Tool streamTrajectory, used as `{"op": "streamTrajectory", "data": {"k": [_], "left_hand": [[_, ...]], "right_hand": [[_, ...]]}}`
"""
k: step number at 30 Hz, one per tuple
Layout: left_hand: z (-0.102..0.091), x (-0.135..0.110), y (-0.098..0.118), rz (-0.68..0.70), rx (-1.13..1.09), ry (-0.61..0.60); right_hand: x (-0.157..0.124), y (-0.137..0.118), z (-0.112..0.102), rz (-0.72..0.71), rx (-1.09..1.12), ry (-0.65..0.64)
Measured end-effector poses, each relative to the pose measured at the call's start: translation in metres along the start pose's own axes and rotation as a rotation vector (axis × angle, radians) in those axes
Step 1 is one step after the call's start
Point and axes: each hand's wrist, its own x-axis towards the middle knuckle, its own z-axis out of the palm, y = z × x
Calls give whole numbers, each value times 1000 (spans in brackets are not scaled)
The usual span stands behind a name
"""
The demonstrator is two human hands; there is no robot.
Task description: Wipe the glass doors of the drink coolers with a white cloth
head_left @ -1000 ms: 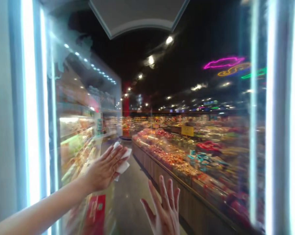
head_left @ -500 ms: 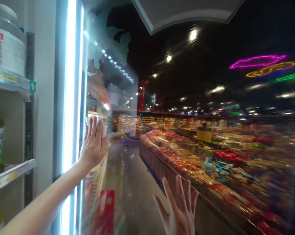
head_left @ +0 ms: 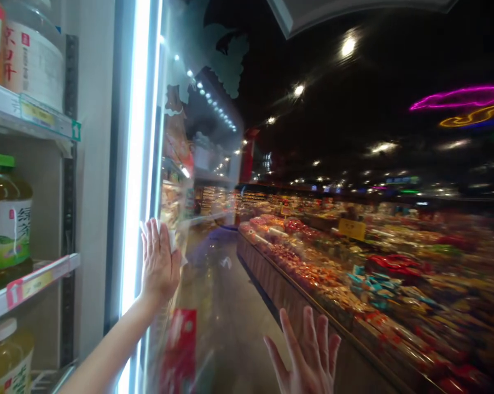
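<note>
In the head view, my left hand lies flat against the glass door of a lit display fridge. Under its palm it presses a thin white tissue, whose edges stick out past the fingers and thumb. My right hand is raised low in the middle, empty, with its fingers spread. Whether it touches the glass cannot be made out. Beside my left hand runs a bright light strip along the fridge frame.
Fridge shelves at left hold bottles, among them a green-capped bottle. A red box-like shape shows low through the glass. Right of the aisle floor stretches a long counter heaped with packaged goods.
My left hand has slid downward on the glass with the tissue. The view has turned a little left, bringing more of the shelves in. My right hand stays spread.
</note>
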Motion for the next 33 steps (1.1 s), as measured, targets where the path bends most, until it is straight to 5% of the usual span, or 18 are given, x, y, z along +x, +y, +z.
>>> {"op": "streamTrajectory", "data": {"k": [3,9,15,22,29,33], "left_hand": [[-2,-13,0,15,-4,-16],[2,5,-1,5,-27,20],[13,-109,64,46,-21,-75],[37,-97,116,-32,-48,-107],[38,-187,187,308,-145,-183],[55,-153,229,432,-205,-226]], "right_hand": [[-3,4,0,-43,-2,-16],[-5,9,-4,-70,-13,-41],[-35,11,-7,-65,-25,-78],[-35,14,-16,-54,-28,-131],[-52,60,-55,0,-6,-154],[-52,72,-83,88,146,-64]]}}
